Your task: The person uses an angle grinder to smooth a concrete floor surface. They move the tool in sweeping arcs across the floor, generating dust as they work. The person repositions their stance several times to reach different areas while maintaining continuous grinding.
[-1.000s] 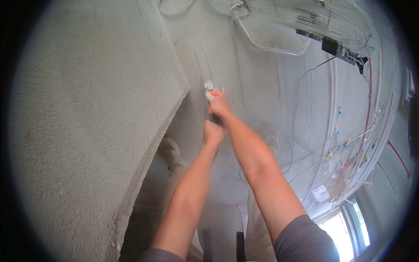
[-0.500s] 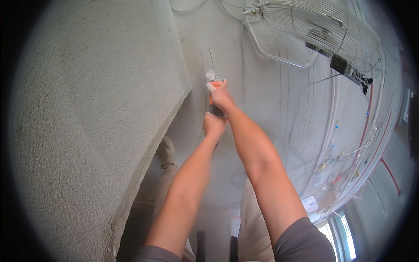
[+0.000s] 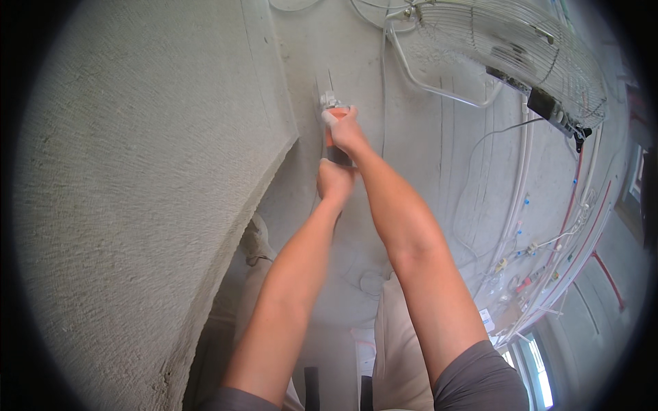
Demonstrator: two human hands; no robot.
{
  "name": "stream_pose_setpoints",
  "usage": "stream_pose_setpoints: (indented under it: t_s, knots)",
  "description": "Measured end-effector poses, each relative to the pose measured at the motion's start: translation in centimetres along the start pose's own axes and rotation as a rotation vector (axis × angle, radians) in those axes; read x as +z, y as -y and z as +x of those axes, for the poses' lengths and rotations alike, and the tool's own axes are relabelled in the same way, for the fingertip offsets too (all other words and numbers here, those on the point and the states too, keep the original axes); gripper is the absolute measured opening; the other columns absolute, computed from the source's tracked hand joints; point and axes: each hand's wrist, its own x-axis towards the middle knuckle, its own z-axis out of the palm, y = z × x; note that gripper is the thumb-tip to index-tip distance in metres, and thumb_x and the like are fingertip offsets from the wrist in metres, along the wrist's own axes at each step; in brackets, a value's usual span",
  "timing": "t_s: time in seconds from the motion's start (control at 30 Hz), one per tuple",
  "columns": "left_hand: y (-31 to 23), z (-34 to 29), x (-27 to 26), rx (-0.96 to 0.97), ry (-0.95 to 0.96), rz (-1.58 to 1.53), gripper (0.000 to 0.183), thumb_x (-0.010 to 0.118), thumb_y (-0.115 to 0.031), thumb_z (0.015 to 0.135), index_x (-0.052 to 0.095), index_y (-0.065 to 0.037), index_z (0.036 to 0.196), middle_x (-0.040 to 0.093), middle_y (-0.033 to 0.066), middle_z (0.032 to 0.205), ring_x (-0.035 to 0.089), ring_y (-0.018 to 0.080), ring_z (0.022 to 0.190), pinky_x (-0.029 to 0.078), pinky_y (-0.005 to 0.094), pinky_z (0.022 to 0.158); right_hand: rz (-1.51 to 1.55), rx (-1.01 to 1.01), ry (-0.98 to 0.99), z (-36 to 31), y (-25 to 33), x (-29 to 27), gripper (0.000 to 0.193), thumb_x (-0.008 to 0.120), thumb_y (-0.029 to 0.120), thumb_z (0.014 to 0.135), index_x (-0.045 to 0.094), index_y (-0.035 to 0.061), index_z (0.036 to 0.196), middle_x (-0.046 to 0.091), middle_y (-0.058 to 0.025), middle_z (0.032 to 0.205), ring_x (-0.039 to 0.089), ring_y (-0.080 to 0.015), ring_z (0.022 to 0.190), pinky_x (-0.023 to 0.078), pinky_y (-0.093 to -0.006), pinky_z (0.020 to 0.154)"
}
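Observation:
An angle grinder [image 3: 332,138] with an orange and black body and a silver metal head points away from me, its head at the grey concrete surface [image 3: 356,41]. My right hand [image 3: 345,129] is closed around the front of its body, close behind the head. Behind it, my left hand [image 3: 336,179] wraps the dark rear end. Two thin dark lines [image 3: 330,79] run on the surface just beyond the head. The disc itself is too blurred to make out.
A rough cement wall [image 3: 151,178] with a broken lower edge fills the left side. At upper right lies a wire-caged fan [image 3: 507,41] on a tubular stand. Cables and pipes [image 3: 517,185] run along the right. My trousered legs [image 3: 397,335] are below.
The grinder and both hands have moved a little farther away from me, along the dark lines. Both hands keep their grip.

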Motion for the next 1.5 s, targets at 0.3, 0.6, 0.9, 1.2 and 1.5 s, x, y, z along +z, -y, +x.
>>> stream_pose_setpoints:
  t_s: [0.3,0.6,0.9,1.2,1.5]
  knots:
    - [-0.8,2.3,0.1,0.139,-0.051,0.0,0.039,0.092,-0.022,0.076,0.071,0.006,0.093,0.08,0.0247,0.093,0.08,0.0398,0.093,0.057,0.0512,0.079,0.081,-0.105,-0.04,2.9,1.2,-0.1,0.107,0.072,0.053,0.098,0.017,-0.005,0.17,0.057,-0.0348,0.154,0.06,-0.0453,0.143,0.045,-0.0522,0.12]
    - [5.1,-3.1,-1.0,0.003,0.013,0.097,0.038,0.089,-0.017,0.077,0.07,0.005,0.103,0.081,0.0237,0.103,0.079,0.0427,0.103,0.059,0.0515,0.085,0.151,0.034,0.101,-5.2,-4.2,0.6,0.088,0.071,0.052,0.1,0.036,0.0005,0.161,0.064,-0.0242,0.151,0.062,-0.0373,0.143,0.047,-0.049,0.117]
    - [13.1,-6.6,-2.5,-0.091,0.045,0.317,0.052,0.09,-0.022,0.074,0.065,0.0,0.115,0.079,0.0235,0.117,0.076,0.0425,0.112,0.059,0.0524,0.091,0.096,0.208,-0.039,-10.2,-13.2,6.5,0.1,0.068,0.058,0.101,0.023,0.0038,0.172,0.059,-0.0255,0.158,0.056,-0.043,0.148,0.042,-0.0504,0.123]
    - [18.1,-8.0,-3.3,-0.065,0.048,0.43,0.056,0.087,-0.023,0.073,0.065,0.002,0.118,0.079,0.024,0.117,0.076,0.0436,0.113,0.059,0.0516,0.094,0.232,0.281,-0.012,-13.1,-17.2,9.6,0.11,0.069,0.059,0.1,0.014,-0.0016,0.173,0.046,-0.0308,0.168,0.048,-0.0449,0.154,0.038,-0.0509,0.127]
    - [19.2,-5.1,-2.1,0.146,-0.016,0.265,0.044,0.091,-0.03,0.079,0.061,0.002,0.073,0.065,0.0084,0.064,0.061,0.0202,0.049,0.045,0.0434,0.047,0.195,0.199,-0.079,-11.6,-15.6,8.8,0.106,0.067,0.059,0.1,0.018,0.0008,0.173,0.047,-0.0294,0.167,0.05,-0.0436,0.154,0.039,-0.0518,0.126]
